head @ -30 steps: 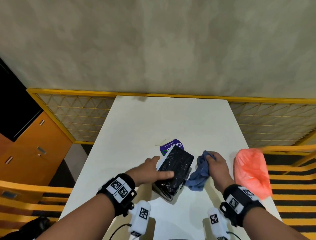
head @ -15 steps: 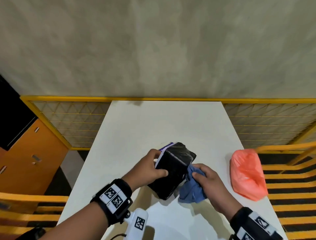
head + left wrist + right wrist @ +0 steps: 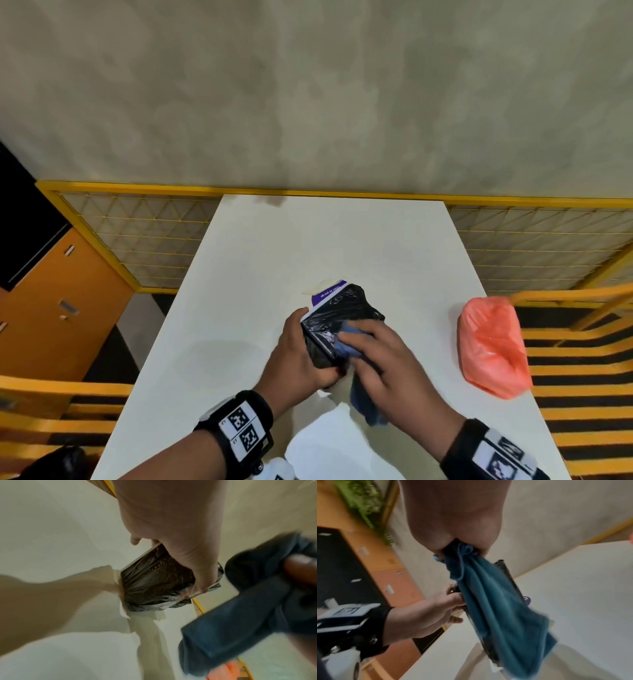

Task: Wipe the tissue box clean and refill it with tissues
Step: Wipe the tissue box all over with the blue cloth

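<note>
A tissue box (image 3: pixel 337 317) wrapped in shiny black plastic, with a purple and white end, stands tilted on the white table (image 3: pixel 308 246). My left hand (image 3: pixel 301 356) grips its near left side, thumb on the wrapped face (image 3: pixel 154 585). A blue cloth (image 3: pixel 346 339) is bunched in my right hand (image 3: pixel 387 363), which presses it against the box's right face. In the right wrist view the cloth (image 3: pixel 493 601) hangs down from my fist, covering most of the box (image 3: pixel 510 577). White tissue (image 3: pixel 123 609) pokes out under the box.
An orange-red plastic bag (image 3: pixel 493 346) lies at the table's right edge. A white sheet (image 3: pixel 329 442) lies near the front edge. A yellow mesh railing (image 3: pixel 150 246) runs behind the table, and orange cabinets (image 3: pixel 58 308) stand at the left.
The box went from lying flat to being lifted and tilted by my left hand. My right hand brought the blue cloth from beside the box onto its right face.
</note>
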The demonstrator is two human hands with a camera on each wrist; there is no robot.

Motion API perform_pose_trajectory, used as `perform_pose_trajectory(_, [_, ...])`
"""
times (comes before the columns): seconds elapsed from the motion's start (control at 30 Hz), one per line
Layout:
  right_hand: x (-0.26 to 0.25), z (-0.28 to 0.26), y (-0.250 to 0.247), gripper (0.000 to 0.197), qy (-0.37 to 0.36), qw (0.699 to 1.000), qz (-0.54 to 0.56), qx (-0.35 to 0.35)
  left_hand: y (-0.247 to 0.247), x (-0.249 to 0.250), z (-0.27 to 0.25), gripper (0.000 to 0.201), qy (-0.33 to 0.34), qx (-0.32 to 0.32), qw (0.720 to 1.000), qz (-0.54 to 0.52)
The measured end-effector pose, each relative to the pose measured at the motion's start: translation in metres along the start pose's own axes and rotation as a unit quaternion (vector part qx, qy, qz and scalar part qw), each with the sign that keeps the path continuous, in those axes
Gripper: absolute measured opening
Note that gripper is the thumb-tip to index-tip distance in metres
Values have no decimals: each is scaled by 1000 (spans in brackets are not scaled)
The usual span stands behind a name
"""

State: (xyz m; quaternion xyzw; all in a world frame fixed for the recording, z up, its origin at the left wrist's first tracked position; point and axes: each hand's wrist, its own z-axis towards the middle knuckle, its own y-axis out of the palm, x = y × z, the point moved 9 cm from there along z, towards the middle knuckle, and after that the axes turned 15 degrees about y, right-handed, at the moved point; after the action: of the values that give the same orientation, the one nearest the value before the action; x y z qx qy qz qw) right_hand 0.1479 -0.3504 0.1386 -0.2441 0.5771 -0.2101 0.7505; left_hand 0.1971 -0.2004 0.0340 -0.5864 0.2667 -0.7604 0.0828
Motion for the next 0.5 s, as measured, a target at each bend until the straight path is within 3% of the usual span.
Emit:
perform_pose_trajectory(0.07, [-18,5,22,37,-89,992,-84,3,2,-5,-4,105,-1,-1,1000,11])
perform_pose_trajectory(0.13, [-20,11,54,37,-125,978,-165,-34,2,-9,-6,96,-2,12,1000,-5])
perform_pose_trajectory(0.27, [-9,21,76,38,-123,970,-199,-62,-2,-8,-4,92,2,36,999,-10])
perform_pose_trajectory(0.5, [19,70,41,33,-71,982,-174,4,-4,-3,-4,103,-19,26,999,26])
